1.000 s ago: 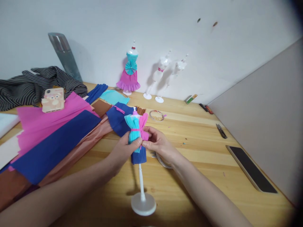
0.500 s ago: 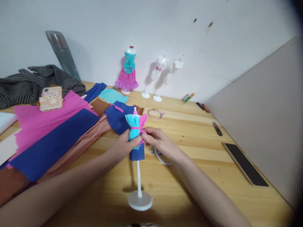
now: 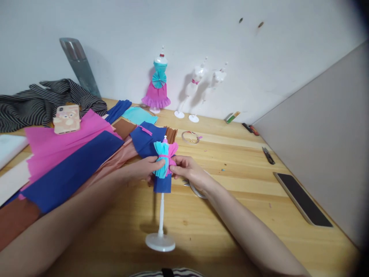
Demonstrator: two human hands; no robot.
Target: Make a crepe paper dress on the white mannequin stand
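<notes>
A small mannequin (image 3: 163,169) on a white stand (image 3: 160,241) rises from the wooden table (image 3: 230,200) in front of me. It wears a cyan and pink crepe-paper top tied with a pink strip, over a dark blue paper skirt. My left hand (image 3: 145,168) grips its waist from the left, thumb on the cyan paper. My right hand (image 3: 184,169) pinches the pink paper at the waist from the right. Both hands are closed on the figure.
Sheets of pink, blue, brown and salmon crepe paper (image 3: 69,161) cover the table's left, with a phone (image 3: 67,119) and striped cloth (image 3: 43,102). A dressed mannequin (image 3: 157,86) and two bare ones (image 3: 201,88) stand at the wall. A tape ring (image 3: 190,137), snips (image 3: 268,155) and a dark phone (image 3: 302,198) lie at right.
The mannequin and both hands have shifted slightly left and farther from me. The stand's base has moved left with them. My grip on the waist stays the same.
</notes>
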